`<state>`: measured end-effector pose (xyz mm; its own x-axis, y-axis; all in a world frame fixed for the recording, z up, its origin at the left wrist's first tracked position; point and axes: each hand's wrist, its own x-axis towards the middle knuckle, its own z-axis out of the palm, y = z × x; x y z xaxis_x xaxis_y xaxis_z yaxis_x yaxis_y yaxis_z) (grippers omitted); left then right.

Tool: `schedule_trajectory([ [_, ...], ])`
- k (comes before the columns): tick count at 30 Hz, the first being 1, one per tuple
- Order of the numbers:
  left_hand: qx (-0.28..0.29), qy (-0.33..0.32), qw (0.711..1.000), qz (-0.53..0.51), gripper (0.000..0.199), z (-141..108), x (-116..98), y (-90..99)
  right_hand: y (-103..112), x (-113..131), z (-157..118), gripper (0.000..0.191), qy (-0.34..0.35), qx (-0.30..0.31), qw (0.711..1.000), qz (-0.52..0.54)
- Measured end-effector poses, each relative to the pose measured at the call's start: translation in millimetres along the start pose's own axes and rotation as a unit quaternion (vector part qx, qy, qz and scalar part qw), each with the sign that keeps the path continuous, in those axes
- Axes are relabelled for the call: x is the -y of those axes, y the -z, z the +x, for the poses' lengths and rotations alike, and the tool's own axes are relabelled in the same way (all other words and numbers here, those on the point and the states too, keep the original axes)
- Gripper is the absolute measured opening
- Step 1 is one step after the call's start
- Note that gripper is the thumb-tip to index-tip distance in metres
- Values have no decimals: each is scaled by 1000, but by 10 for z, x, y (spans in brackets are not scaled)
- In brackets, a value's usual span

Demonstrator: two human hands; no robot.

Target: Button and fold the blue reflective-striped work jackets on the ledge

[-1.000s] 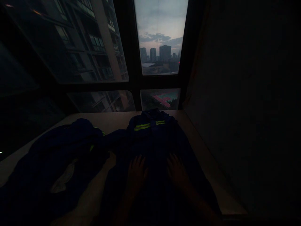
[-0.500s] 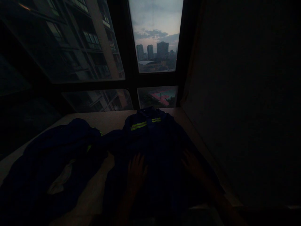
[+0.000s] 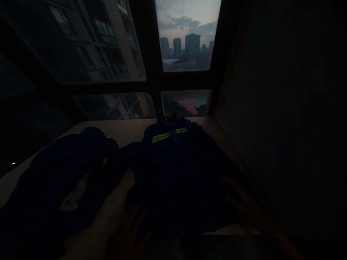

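A dark blue work jacket (image 3: 176,159) with yellow-green stripes across the chest lies spread front up, its collar toward the window. At its lower left edge is my left hand (image 3: 132,225), dim, with fingers stretched out and apart. My right hand (image 3: 242,200) is by the jacket's right side near the sleeve, fingers extended and slightly spread. Neither hand shows anything held; whether the fingertips press on the cloth is too dark to tell. Left of the jacket lies a heaped dark blue garment (image 3: 67,155) with similar stripes and a pale patch in its opening.
Both garments rest on a pale surface (image 3: 108,128) below dark-framed windows (image 3: 187,77). A plain dark wall (image 3: 284,126) rises close on the right. Outside are buildings and a dusky sky. The room is very dim.
My left hand has moved down and left, from the jacket's middle to its lower edge. My right hand has shifted right and down. The view has tilted down slightly.
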<state>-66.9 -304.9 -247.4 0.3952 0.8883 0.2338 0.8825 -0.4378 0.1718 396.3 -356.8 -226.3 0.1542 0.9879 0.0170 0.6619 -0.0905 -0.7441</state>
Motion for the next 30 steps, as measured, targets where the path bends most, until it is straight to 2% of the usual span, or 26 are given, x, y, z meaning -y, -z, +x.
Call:
schedule_trajectory([
  [2,31,-16,999,16,58,-187,46,30,-73,5,-172,62,57,60,995,-64],
  [4,56,-33,997,35,56,-269,94,35,-117,-63,-230,59,69,90,985,-132],
  [7,62,-55,996,28,53,-227,164,71,-60,-183,-124,49,12,97,980,-173],
  [9,66,-56,996,2,54,-128,185,141,60,-186,30,46,-49,78,985,-145],
  [11,66,-38,997,-30,52,-9,177,222,196,-89,197,42,-115,52,990,-69],
  [14,58,-6,997,-59,45,146,144,273,298,214,371,42,-171,26,973,150],
  [17,54,18,997,-53,44,219,151,207,190,540,389,58,-102,68,917,380],
  [18,54,21,997,-52,43,224,169,174,123,610,366,62,-72,102,903,412],
  [19,55,22,997,-54,44,221,193,143,52,646,334,63,-49,130,901,412],
  [21,58,22,996,-61,44,198,256,107,-62,600,244,59,-37,140,931,336],
  [24,69,40,995,-63,44,152,347,144,-100,266,37,50,-58,62,978,191],
  [27,83,83,992,-44,43,125,384,255,-8,-174,-248,50,-77,13,993,91],
  [30,87,109,989,-47,43,141,372,355,97,-480,-505,53,-34,4,999,-39],
])
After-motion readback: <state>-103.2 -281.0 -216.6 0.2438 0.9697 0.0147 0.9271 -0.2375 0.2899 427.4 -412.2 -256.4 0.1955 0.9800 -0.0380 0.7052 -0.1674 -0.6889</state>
